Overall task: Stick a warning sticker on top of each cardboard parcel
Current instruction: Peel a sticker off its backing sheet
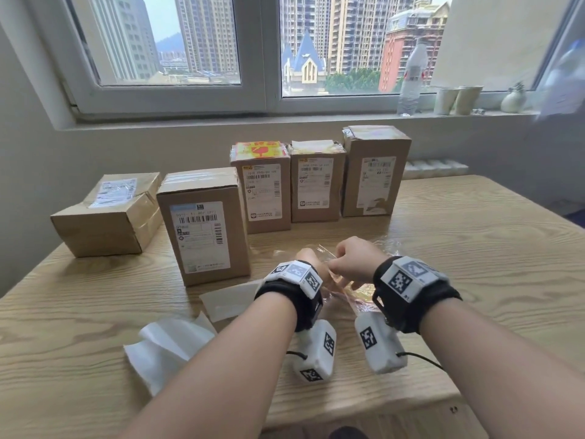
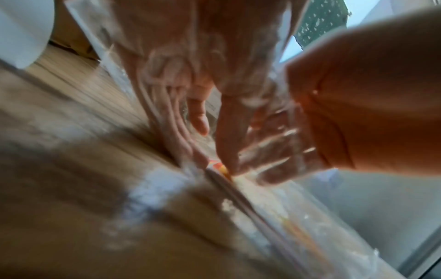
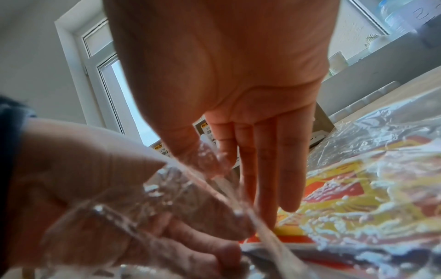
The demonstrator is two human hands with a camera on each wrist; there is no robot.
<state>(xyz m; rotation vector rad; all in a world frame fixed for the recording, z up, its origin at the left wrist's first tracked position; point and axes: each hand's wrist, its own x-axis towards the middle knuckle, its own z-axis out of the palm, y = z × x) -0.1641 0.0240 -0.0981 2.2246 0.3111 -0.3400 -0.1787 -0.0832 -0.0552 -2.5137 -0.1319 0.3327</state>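
Observation:
Five cardboard parcels stand at the back of the wooden table point(image 1: 474, 248): a flat one point(image 1: 107, 213) and upright ones point(image 1: 202, 226), point(image 1: 266, 191), point(image 1: 316, 182), point(image 1: 373, 172). The middle parcel carries a yellow and red warning sticker point(image 1: 259, 150) on top. In front lies a clear plastic bag point(image 1: 354, 293) holding a stack of yellow and red stickers point(image 3: 334, 198). My left hand point(image 1: 308, 256) grips the bag's film with curled fingers point(image 3: 190, 245). My right hand point(image 1: 354, 258) pinches the film between thumb and index finger point(image 3: 210, 156). Its other fingers point(image 3: 264, 179) point straight down onto the stickers.
White backing papers lie at the near left point(image 1: 167, 343) and beside the left wrist point(image 1: 228, 299). On the window sill stand a plastic bottle point(image 1: 411, 74), paper cups point(image 1: 456, 99) and a small vase point(image 1: 512, 99). The right half of the table is bare wood.

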